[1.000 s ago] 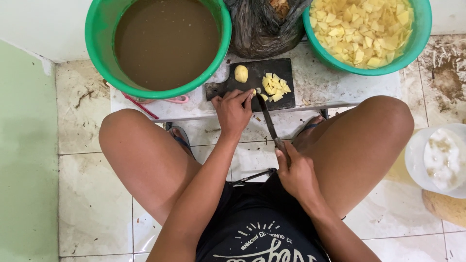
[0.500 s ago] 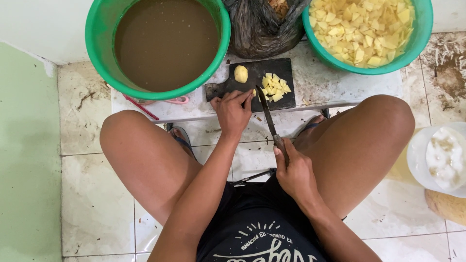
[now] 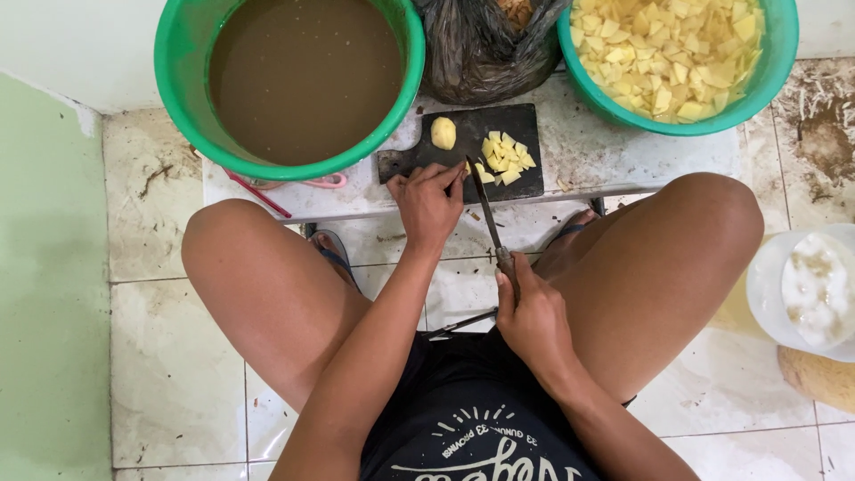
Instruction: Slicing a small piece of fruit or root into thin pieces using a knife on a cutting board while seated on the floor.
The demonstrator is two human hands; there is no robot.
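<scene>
Left hand point(image 3: 429, 203): fingers pressed onto a potato piece at the near edge of the black cutting board point(image 3: 463, 129); right hand point(image 3: 534, 316): fingers clenched around the knife point(image 3: 488, 214), blade tip among the cut potato pieces point(image 3: 505, 158). The board lies on a low white bench point(image 3: 614, 156), between a green basin of brown water point(image 3: 294, 76) and a green basin of potato chunks point(image 3: 677, 53), over stained floor tiles point(image 3: 151, 187). Hands and knife remain as a second earlier.
</scene>
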